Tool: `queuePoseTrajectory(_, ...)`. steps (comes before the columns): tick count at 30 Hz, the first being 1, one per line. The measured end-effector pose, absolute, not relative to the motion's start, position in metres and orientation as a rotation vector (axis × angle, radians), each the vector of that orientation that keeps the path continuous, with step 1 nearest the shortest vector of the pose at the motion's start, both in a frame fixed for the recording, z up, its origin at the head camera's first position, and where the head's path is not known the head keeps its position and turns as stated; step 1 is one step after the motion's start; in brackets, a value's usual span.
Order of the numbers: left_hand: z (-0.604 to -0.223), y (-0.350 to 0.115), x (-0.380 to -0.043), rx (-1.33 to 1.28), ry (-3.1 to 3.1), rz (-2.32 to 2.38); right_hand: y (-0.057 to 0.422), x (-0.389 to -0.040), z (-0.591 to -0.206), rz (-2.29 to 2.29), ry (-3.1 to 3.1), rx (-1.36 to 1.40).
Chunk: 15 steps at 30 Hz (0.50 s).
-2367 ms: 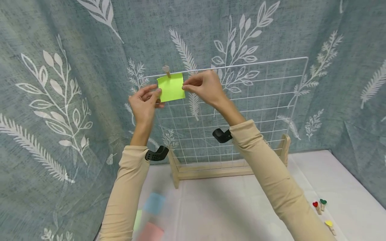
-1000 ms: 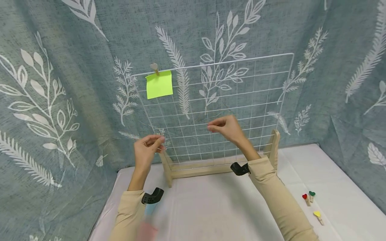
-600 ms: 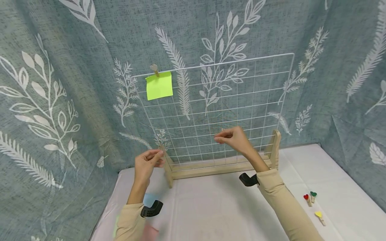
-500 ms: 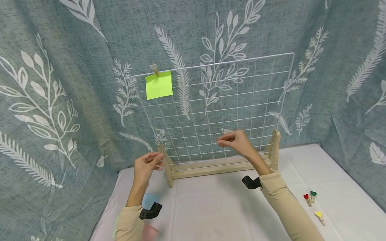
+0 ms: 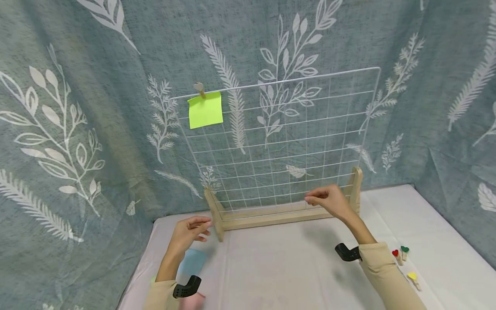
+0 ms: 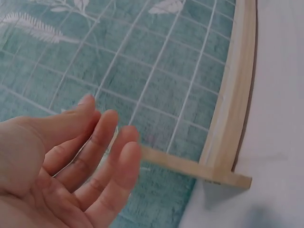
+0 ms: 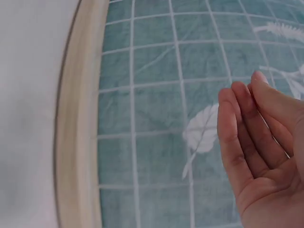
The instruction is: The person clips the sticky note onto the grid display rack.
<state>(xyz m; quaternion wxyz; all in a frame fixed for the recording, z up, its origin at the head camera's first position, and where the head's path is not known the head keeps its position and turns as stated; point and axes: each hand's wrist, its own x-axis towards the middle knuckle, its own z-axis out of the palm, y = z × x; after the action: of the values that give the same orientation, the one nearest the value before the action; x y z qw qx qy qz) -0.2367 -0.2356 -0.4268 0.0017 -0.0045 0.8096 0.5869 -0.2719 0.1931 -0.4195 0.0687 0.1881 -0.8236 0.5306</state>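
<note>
A yellow-green sticky note (image 5: 206, 110) hangs at the upper left of a white wire grid (image 5: 286, 142), held to the top bar by a small wooden clothespin (image 5: 199, 88) with a pale heart. My left hand (image 5: 189, 234) is low at the grid's left foot, above the table, its fingers loosely bent. Nothing is between thumb and fingers in the left wrist view. My right hand (image 5: 329, 201) hovers before the grid's lower right part. Its fingers and thumb come together with nothing held, as the right wrist view shows.
The grid stands in a wooden base (image 5: 271, 218). Blue (image 5: 192, 261) and pink (image 5: 192, 300) sticky notes lie front left, partly behind the left forearm. Heart clothespins in red (image 5: 397, 256), green (image 5: 404, 252) and yellow (image 5: 413, 280) lie at right. A leaf-patterned curtain (image 5: 116, 129) hangs behind.
Both hands have let go of the yellow-green note and come down from it, the right hand also moving rightward. The note stays hanging from its clothespin.
</note>
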Motion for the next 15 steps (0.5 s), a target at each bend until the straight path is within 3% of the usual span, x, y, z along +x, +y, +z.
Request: queuePoseTrajectory(15,-0.446,-0.264,-0.221,-0.118,2.549,1.728,0.275,-0.227,-0.454,1.465,-2.585,0.214)
